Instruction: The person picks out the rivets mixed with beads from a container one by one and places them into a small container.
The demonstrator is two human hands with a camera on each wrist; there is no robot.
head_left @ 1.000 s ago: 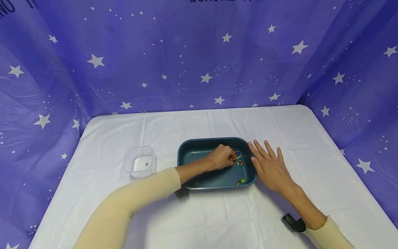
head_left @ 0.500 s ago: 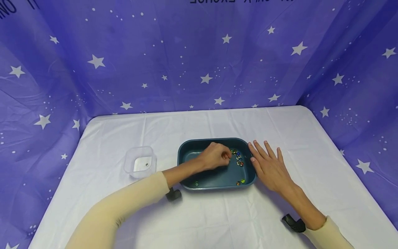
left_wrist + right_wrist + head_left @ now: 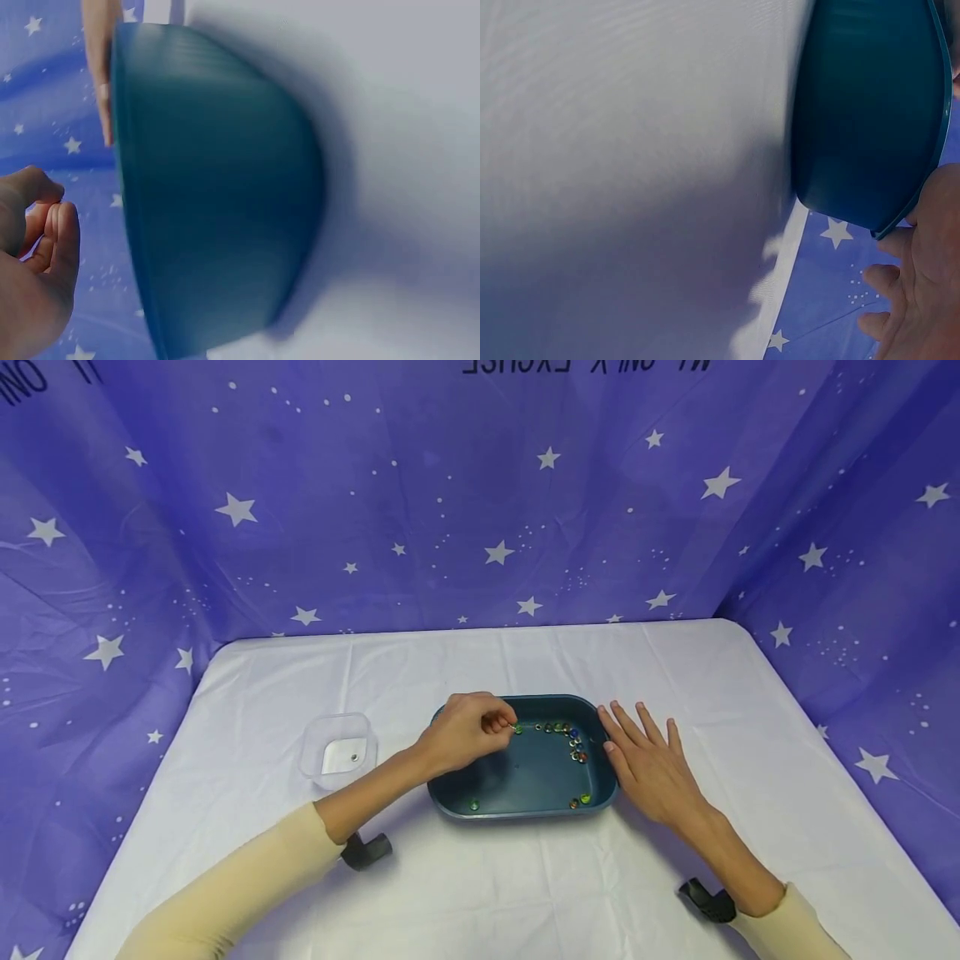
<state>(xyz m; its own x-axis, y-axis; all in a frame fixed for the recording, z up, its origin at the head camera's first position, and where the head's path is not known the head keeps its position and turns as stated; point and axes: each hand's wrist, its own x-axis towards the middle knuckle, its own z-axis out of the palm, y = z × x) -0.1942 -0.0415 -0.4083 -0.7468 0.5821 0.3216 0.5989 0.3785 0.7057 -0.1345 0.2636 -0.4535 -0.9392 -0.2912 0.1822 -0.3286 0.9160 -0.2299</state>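
My left hand (image 3: pixel 467 733) is raised over the left part of a dark teal tray (image 3: pixel 525 815), thumb and index fingertips pinched together around a small shiny bead, mostly hidden by the fingers. A green marble (image 3: pixel 518 729) shows right beside those fingertips in the head view. Several colourful marbles (image 3: pixel 574 734) line the tray's back right corner. Others, a yellow-green marble (image 3: pixel 586 797) and a green marble (image 3: pixel 474 805), lie along the front side. My right hand (image 3: pixel 656 767) has its fingers spread and rests against the tray's right rim, also visible in the right wrist view.
Left of the tray stands a clear square plastic container (image 3: pixel 315 752) with one small silver bead (image 3: pixel 355 757) inside. A white cloth (image 3: pixel 510 893) covers the table. Purple star-printed curtains (image 3: pixel 450 485) hang behind and at the sides.
My left hand has moved left and up from the marbles at the tray's right, its fingertips pinched, uncovering more marbles along the back wall. My right hand keeps its place at the rim.
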